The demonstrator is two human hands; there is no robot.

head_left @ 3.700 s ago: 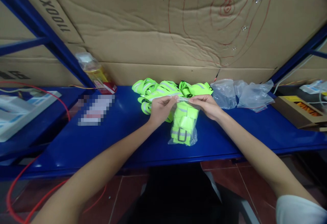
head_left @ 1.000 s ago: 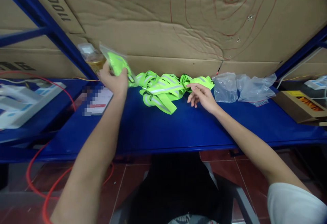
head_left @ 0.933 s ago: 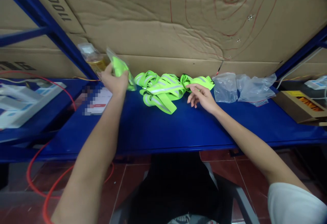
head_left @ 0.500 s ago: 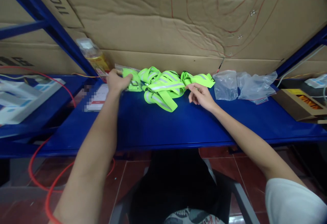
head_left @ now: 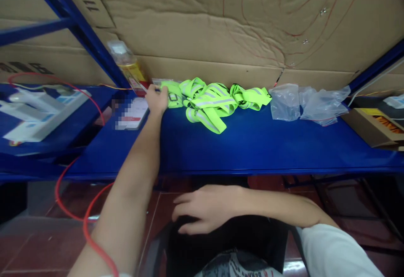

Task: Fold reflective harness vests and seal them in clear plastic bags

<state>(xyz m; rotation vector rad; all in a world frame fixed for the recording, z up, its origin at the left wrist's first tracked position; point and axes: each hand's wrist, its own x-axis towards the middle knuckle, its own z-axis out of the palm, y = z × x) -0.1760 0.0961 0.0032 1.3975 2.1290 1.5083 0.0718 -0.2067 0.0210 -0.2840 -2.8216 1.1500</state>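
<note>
Neon green straps with grey reflective stripes [head_left: 214,100] lie in a loose heap along the back of the blue table. At the heap's left end is a bundle in a clear bag [head_left: 173,94]. My left hand [head_left: 157,99] is at this bundle's left edge, its fingers bent; what they hold, if anything, is hidden. Below the table edge, over my lap, my right hand [head_left: 205,209] hangs with its fingers apart and nothing in it.
A bottle with a yellow and red label [head_left: 131,68] and a phone [head_left: 134,113] are left of my left hand. Clear plastic bags [head_left: 285,102] lie right of the straps, then an open cardboard box [head_left: 372,127]. A red cable [head_left: 94,235] loops at the left.
My right hand has left the straps and come back over my lap. My left hand has shifted slightly to the left end of the bundle. The view has moved a little.
</note>
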